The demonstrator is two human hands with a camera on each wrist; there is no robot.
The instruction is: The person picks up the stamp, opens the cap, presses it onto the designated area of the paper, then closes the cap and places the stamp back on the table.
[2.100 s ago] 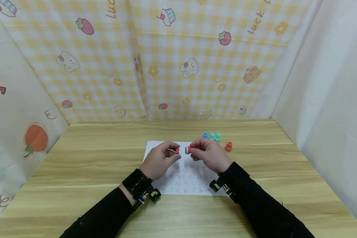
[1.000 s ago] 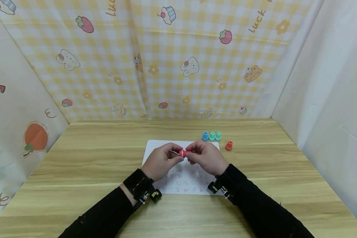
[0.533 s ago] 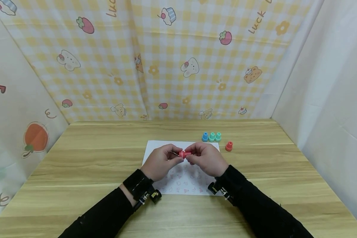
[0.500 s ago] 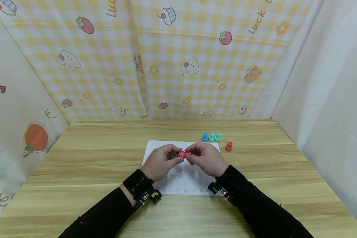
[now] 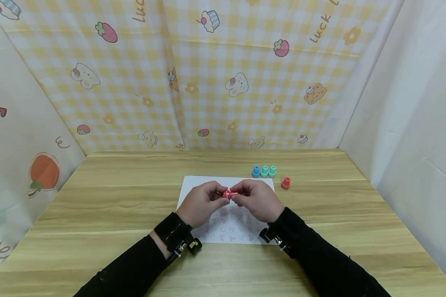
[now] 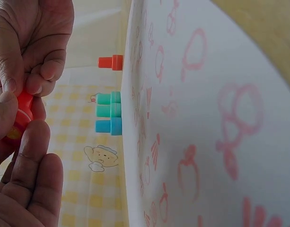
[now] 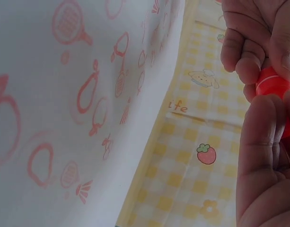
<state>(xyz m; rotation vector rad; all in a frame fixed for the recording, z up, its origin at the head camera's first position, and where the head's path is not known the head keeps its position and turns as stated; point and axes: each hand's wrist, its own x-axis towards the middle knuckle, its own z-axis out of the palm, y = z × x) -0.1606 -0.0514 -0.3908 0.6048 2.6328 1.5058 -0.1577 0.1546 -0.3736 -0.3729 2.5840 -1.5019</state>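
Over the sheet of white paper (image 5: 204,235), both hands meet at a small red toy stamp (image 5: 230,194) lying sideways in the air. My left hand (image 5: 200,203) pinches its left end, the red cap, between thumb and fingers. The handle end is pinched by my right hand (image 5: 262,201). In the left wrist view the stamp's red body (image 6: 24,106) shows a thin white line round it; fingers hide the rest. Rows of small red stamped prints (image 6: 189,175) mark the paper, among them rackets and shuttlecocks.
Behind the paper's right corner stand a blue stamp (image 5: 256,171) and two mint-green stamps (image 5: 264,171) in a row. Another red stamp (image 5: 285,183) stands to their right. A checked cloth (image 5: 208,82) hangs behind the wooden table (image 5: 115,198).
The hands have come together: the cap in my left hand and the stamp in my right were apart and now join end to end. Both hands have since sunk slightly.
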